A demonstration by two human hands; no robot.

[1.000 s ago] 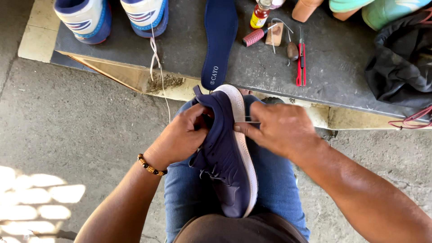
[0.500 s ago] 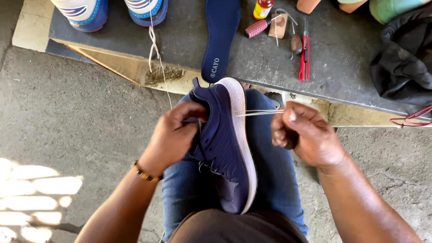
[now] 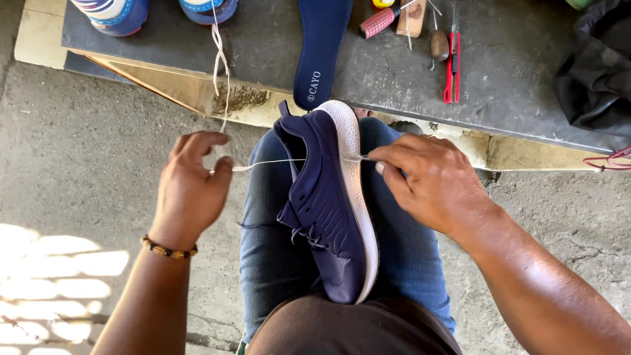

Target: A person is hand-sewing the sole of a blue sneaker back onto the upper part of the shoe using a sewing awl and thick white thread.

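Two hands work a navy shoe (image 3: 328,204) that lies on its side across the person's lap at the middle of the frame, its white sole (image 3: 358,190) turned toward the right and its toe pointing down toward the lower edge. The left hand (image 3: 190,187), at centre left, pinches a white thread (image 3: 269,163) between thumb and forefinger; the other fingers curl loosely above. The thread runs taut and level from that pinch across to the shoe's heel end, where it meets the sole. The right hand (image 3: 434,181), right of centre, rests against the sole's edge with its thumb and forefinger pressed together at the spot where the thread enters; whether a needle sits between them cannot be told. A beaded bracelet (image 3: 167,248) circles the left wrist. Blue jeans (image 3: 269,263) cover the legs under the shoe.

Across the top of the frame runs a dark grey worktop (image 3: 513,79). On it, at upper centre, lies a blue insole (image 3: 321,49), its rounded end hanging near the front edge just above the shoe's heel. To its right lie a tool with a red ribbed handle (image 3: 378,22), a small wooden-handled awl (image 3: 438,45) and red pliers (image 3: 451,66). At upper left stand two blue-and-white sneakers (image 3: 115,13), with a white lace (image 3: 220,59) dangling over the worktop's edge. A black cloth (image 3: 595,72) is bunched at upper right. Below lies a cracked concrete floor (image 3: 85,151).
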